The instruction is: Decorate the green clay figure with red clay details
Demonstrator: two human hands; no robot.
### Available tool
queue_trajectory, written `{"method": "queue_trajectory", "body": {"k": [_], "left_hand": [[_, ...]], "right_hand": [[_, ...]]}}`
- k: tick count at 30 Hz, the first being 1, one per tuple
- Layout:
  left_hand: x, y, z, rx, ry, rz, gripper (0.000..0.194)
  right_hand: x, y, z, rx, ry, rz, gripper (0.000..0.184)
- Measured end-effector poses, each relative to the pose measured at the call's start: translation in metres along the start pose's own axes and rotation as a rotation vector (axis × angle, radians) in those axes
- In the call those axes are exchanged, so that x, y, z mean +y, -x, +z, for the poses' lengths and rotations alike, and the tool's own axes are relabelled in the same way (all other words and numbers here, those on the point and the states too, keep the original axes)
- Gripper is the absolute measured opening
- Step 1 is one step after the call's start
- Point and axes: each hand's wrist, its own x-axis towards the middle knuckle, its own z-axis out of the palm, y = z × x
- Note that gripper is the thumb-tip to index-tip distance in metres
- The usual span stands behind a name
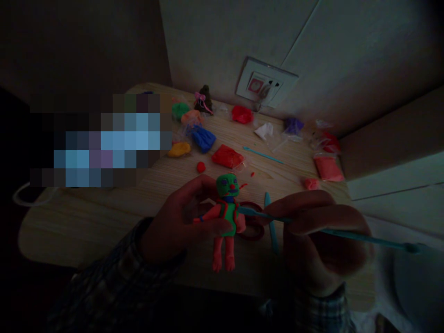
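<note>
A small clay figure (229,215) with a green head, green body and pink limbs is held upright above the table by my left hand (180,215), thumb across its front. Red strips edge its chest, a blue band circles its neck, and the face has purple eyes and a red nose. My right hand (322,236) pinches a thin blue clay modelling tool (360,238); the flattened tip touches or nearly touches the figure's side, just below the shoulder. Behind the figure, red-handled scissors (255,231) are partly hidden. Beside them lies another blue modelling tool (272,226).
Bags of clay in red (227,156), blue (203,138), white (265,131) and pink (329,167) lie on the wooden table (138,194). A third blue tool (263,155) rests among them. A dark figure with a pink bow (204,99) stands at the back. The left side is pixelated.
</note>
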Motion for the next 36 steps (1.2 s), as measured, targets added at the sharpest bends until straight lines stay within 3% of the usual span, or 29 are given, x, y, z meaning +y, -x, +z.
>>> {"method": "queue_trajectory", "body": {"k": [9, 19, 36], "left_hand": [[-0.0011, 0.0002, -0.0020, 0.039, -0.034, 0.031, 0.028], [-0.0017, 0.0016, -0.0003, -0.009, 0.090, 0.020, 0.029], [-0.0016, 0.0012, -0.0022, -0.005, 0.001, 0.015, 0.029]], "right_hand": [[-0.0086, -0.0042, -0.0041, -0.055, 0.003, 0.043, 0.010], [-0.0080, -0.0039, -0.0039, -0.074, -0.021, 0.062, 0.012], [-0.0077, -0.0039, -0.0029, -0.054, -0.023, 0.057, 0.010]]}}
